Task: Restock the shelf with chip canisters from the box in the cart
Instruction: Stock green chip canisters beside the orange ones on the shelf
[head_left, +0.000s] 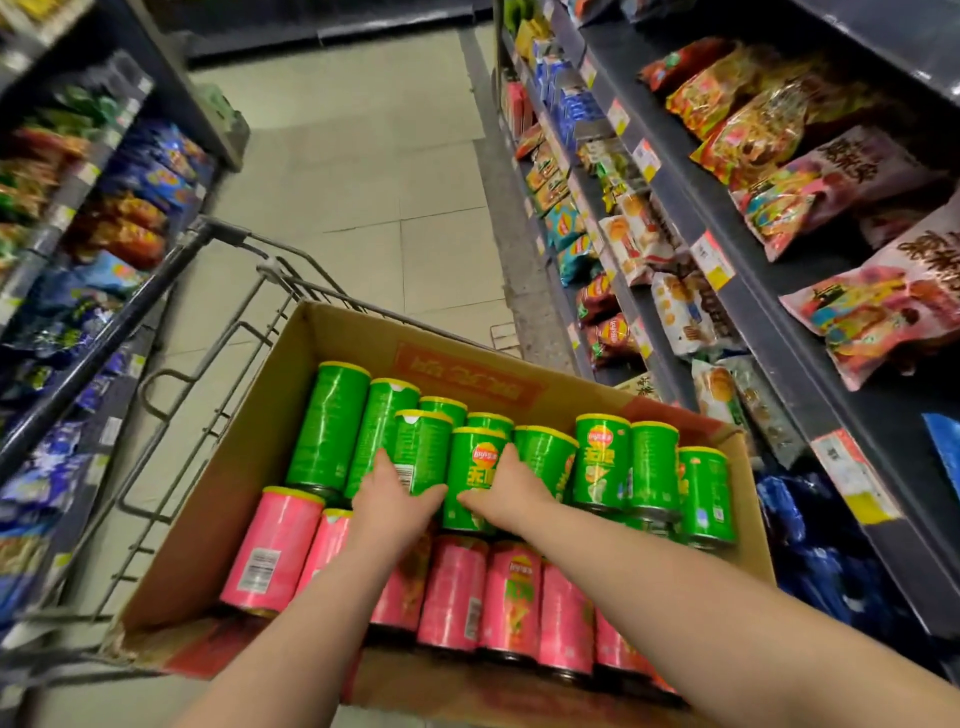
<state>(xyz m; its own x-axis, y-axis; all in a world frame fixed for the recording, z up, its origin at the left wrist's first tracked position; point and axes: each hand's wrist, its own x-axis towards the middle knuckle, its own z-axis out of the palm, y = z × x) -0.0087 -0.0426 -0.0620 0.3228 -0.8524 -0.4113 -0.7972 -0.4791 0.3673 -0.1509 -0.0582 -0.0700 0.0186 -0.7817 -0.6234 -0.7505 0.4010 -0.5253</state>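
Observation:
A cardboard box (244, 452) sits in a wire shopping cart (228, 332). Several green chip canisters fill its far half and several pink canisters (452, 592) its near half. My left hand (387, 501) is wrapped round a green canister (423, 447) with its back label showing, fingers on its left side and thumb across its lower front. My right hand (514, 491) grips the neighbouring green canister (475, 460) with the logo facing me, fingers on its right side and thumb under its front. Both canisters still stand among the others in the box.
Dark shelving (769, 322) on the right holds snack bags and yellow price tags, close beside the cart. Another shelf (93, 218) of chip bags lines the left. A tiled aisle floor (363, 171) stretches ahead of the cart.

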